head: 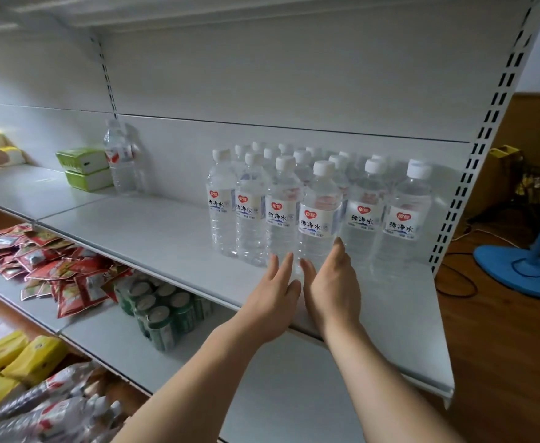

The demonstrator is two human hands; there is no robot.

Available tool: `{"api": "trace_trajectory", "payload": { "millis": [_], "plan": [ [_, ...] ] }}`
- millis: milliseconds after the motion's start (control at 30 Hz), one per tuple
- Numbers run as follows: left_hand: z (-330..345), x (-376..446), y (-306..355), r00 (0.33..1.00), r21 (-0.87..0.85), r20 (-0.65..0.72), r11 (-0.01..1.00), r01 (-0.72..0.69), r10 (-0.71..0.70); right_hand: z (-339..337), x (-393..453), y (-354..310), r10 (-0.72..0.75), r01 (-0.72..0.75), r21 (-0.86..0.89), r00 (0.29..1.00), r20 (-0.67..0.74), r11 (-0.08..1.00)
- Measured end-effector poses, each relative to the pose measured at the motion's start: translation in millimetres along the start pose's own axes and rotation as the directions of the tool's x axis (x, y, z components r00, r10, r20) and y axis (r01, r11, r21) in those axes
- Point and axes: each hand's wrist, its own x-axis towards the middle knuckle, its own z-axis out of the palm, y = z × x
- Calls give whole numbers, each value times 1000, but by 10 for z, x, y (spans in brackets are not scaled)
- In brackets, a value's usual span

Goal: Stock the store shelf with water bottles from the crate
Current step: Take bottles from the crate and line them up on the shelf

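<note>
Several clear water bottles with white caps and white labels stand in rows on the right part of the white shelf [153, 231]. The front bottle [319, 219] stands nearest me. Both hands reach toward its base with straight fingers. My left hand [273, 295] is just left of it and my right hand [331, 282] just right of it, fingertips at or near the bottle. Neither hand holds anything. No crate is in view.
A larger bottle [120, 158] and green packs [85, 169] sit at the shelf's back left. Below lie red snack packets [54, 270] and green cans [161, 311]. A blue fan base [518, 266] with cables stands on the wooden floor at right.
</note>
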Motion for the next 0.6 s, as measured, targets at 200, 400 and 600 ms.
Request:
{"api": "trace_trajectory", "payload": {
  "millis": [200, 400, 600],
  "plan": [
    [-26, -187, -35, 983, -379, -161, 925, 22, -90, -29, -215, -1, 41, -42, 0, 991, -123, 999],
    [-237, -895, -510, 830, -496, -497, 868, -33, -253, -2, -801, -261, -230, 268, 237, 957, -177, 934],
    [-796, -1756, -1038, 744, -426, -588, 903, 49, -318, 390, -1625, -1149, -501, 393, 499, 860, 97, 772]
  ]
}}
